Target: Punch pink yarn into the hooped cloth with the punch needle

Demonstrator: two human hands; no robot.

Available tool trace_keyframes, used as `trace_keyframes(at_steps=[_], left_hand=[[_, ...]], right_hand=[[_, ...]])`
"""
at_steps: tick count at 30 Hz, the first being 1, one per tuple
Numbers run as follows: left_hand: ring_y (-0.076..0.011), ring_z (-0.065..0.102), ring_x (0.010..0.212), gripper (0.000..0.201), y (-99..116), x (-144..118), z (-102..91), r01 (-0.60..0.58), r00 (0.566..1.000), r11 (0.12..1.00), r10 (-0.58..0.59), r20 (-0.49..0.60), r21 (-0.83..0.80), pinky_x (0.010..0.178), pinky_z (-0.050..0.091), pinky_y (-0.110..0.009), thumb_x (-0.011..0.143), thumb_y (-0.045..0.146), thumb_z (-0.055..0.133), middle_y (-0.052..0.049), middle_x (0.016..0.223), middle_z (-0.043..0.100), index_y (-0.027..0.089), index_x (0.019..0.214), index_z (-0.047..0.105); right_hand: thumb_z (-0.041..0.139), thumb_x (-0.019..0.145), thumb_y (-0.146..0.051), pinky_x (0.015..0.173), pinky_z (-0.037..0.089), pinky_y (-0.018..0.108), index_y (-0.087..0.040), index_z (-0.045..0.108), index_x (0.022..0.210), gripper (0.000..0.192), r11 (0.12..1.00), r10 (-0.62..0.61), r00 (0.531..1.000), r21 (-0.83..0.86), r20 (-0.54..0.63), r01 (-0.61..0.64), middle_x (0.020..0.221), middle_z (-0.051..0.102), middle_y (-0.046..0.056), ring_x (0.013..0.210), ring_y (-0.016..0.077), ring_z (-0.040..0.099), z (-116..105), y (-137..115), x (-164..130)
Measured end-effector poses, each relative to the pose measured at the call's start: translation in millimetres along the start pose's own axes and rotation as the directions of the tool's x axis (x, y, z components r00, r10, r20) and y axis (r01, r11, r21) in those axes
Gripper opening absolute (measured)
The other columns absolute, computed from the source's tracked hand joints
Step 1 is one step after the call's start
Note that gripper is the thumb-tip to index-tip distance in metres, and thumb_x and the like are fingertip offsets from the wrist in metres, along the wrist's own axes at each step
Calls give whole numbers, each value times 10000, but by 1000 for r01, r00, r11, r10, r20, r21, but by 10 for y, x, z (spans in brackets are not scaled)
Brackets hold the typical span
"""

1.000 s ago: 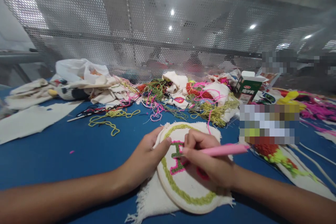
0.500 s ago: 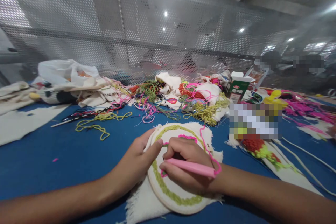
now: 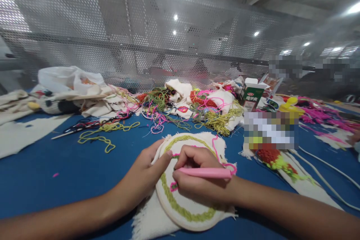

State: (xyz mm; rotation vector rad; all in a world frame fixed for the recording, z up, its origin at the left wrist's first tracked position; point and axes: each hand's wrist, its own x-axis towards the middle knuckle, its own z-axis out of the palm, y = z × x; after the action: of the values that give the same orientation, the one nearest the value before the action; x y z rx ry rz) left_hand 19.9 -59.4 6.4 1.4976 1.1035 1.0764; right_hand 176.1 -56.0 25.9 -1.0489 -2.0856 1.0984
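Note:
An embroidery hoop (image 3: 180, 217) with cream cloth stretched in it lies on the blue table (image 3: 70, 180) in front of me. A green yarn ring and pink stitches show on the cloth. My left hand (image 3: 142, 178) rests on the hoop's left rim and steadies it. My right hand (image 3: 198, 180) grips a pink punch needle (image 3: 206, 173), its tip down on the cloth near the middle. Pink yarn (image 3: 218, 150) trails from the needle's back end across the hoop. My right hand hides most of the stitched design.
A tangle of green, pink and yellow yarn with cloth scraps (image 3: 194, 108) lies behind the hoop. Yellow yarn (image 3: 97, 138) and scissors (image 3: 75, 127) are at the left. A green carton (image 3: 251, 95) stands at the right. A perforated metal screen (image 3: 168, 37) closes off the back.
My right hand has swung the pink needle from pointing right and up to lying flat across the hoop, and shifted left over the stitching. The view has moved a little right.

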Motion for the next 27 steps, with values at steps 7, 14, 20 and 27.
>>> trace_keyframes(at_steps=[7, 14, 20, 27], left_hand=[[-261, 544, 998, 380, -1, 2, 1, 24, 1000, 1000, -24, 20, -5, 795, 437, -316, 808, 382, 470, -82, 1084, 614, 130, 1090, 512], [-221, 570, 902, 405, -7, 2, 1, 33, 999, 999, -33, 25, -20, 766, 443, -301, 813, 386, 470, -68, 1043, 628, 136, 1131, 494], [-215, 563, 907, 410, -4, -20, -6, 33, 999, 999, -33, 20, -22, 763, 441, -291, 813, 386, 470, -67, 1038, 629, 132, 1135, 490], [-217, 552, 936, 404, 9, 2, 3, 28, 999, 999, -27, 21, -18, 776, 435, -284, 811, 380, 468, -70, 1047, 624, 128, 1126, 497]], right_hand=[[547, 619, -129, 391, 260, 161, -180, 472, 643, 94, 993, 69, 998, 99, -13, -68, 531, 443, -68, 455, 51, 341, 17, 36, 2], [543, 626, -123, 437, 291, 175, -171, 472, 619, 86, 988, 48, 998, 150, -33, -42, 582, 485, -50, 511, 63, 380, -14, 55, 1], [547, 647, -139, 446, 292, 180, -174, 445, 616, 113, 980, 52, 998, 196, -35, -45, 585, 477, -48, 525, 69, 394, -12, 88, 2], [544, 652, -131, 449, 290, 179, -170, 441, 613, 117, 978, 48, 998, 203, -39, -39, 586, 474, -46, 525, 67, 399, -15, 87, -10]])
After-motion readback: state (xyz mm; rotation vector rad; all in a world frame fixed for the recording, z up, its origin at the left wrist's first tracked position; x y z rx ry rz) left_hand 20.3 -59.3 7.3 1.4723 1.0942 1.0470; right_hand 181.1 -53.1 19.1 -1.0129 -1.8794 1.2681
